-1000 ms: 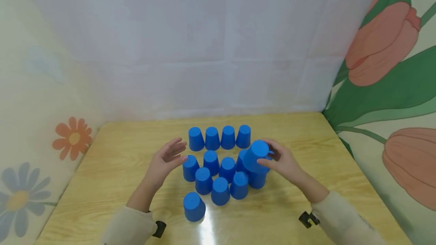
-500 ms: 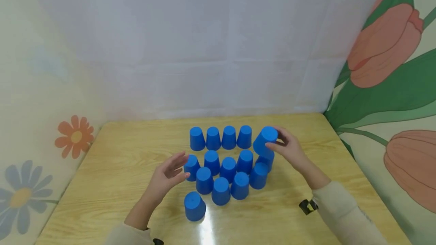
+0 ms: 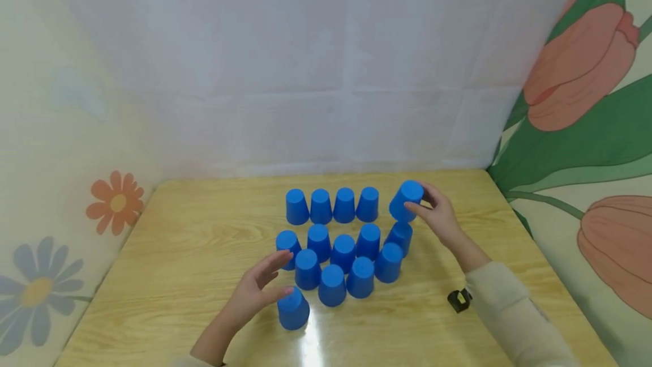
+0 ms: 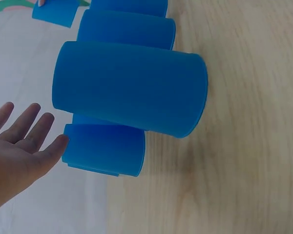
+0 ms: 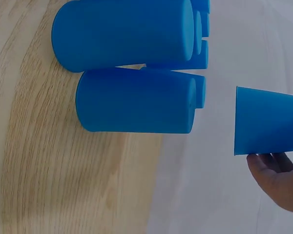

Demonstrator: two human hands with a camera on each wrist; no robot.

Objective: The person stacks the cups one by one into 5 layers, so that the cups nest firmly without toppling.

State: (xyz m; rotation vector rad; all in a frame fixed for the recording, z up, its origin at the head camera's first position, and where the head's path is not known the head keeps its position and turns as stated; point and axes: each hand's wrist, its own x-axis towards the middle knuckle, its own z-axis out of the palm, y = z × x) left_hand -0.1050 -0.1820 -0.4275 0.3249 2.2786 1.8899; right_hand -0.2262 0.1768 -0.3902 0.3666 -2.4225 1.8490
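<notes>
clock read from the middle of the cup cluster, 12 at the far side. right hand (image 3: 442, 220) at 2 o'clock, pinching a blue, tapered, plastic-looking cup (image 3: 399, 203) between thumb and fingers; that cup is base up, tilted, top leaning toward 2. right wrist view shows it held apart from the other cups. left hand (image 3: 254, 293) at 8, fingers extended, thumb held away from them, gripping nothing. nearest to it, a lone blue cup (image 3: 294, 314) at 7, standing base up; thumb overlaps its top in head view, contact cannot be told. centre: cluster of nine blue cups (image 3: 343, 256), all base up, set close. at 12, a row of four blue cups (image 3: 321, 207), also base up. all on a yellowish wood-grain table (image 3: 178, 231). beyond, at 12, a white creased sheet (image 3: 280, 72). small black object (image 3: 458, 302) at 4, beside the beige right sleeve (image 3: 504, 293).
</notes>
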